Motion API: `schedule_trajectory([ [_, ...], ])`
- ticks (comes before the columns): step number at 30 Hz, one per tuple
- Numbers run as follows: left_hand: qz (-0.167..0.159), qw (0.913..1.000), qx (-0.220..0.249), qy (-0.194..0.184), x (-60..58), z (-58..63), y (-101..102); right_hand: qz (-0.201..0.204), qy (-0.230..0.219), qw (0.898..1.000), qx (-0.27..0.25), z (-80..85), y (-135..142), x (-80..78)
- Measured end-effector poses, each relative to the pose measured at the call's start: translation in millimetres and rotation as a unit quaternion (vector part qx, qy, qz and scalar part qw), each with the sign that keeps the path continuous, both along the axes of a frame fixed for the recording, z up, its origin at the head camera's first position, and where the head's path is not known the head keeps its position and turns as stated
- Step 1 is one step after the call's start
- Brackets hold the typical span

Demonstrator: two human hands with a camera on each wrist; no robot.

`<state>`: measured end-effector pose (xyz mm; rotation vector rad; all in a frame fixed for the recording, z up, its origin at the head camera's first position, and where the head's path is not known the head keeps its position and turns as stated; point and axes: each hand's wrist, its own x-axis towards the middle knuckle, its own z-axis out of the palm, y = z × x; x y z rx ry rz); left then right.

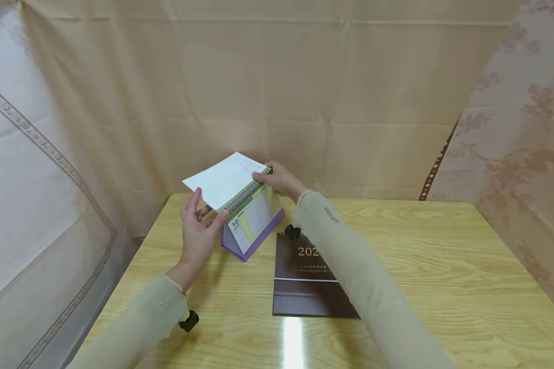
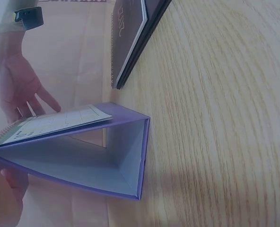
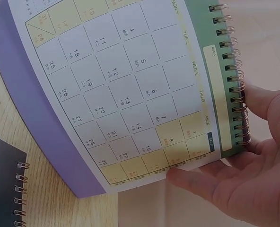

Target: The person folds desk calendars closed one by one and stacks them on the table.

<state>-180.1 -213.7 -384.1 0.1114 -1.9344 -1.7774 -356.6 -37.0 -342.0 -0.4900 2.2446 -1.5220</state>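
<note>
A purple-based desk calendar (image 1: 253,221) stands like a tent at the left back of the table, its front page showing a month grid headed 10. Over its spiral binding, a white page (image 1: 226,177) sticks out toward the back left. My left hand (image 1: 197,230) holds the binding's left end, thumb on the near side and fingers spread by the raised page. At the other end, my right hand (image 1: 279,179) grips the top corner, thumb over the binding. Seen from the right wrist, that hand (image 3: 244,165) has its fingertips at the edge of the grid page (image 3: 126,94).
A dark brown calendar (image 1: 304,297) with gold lettering lies nearer me, partly covered by my right sleeve (image 1: 364,277). The wood-grain table (image 1: 443,256) extends to the right. Beige cloth (image 1: 277,92) hangs right behind the table's back edge, with patterned cloth at both sides.
</note>
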Motion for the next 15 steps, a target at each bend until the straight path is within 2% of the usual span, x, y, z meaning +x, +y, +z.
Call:
schedule_trajectory([
  [15, 0.008, 0.9998, -0.012, 0.015, -2.7, 7.1, 6.7, -0.019, -0.044, 0.999, 0.027, 0.1, 2.0, -2.3],
])
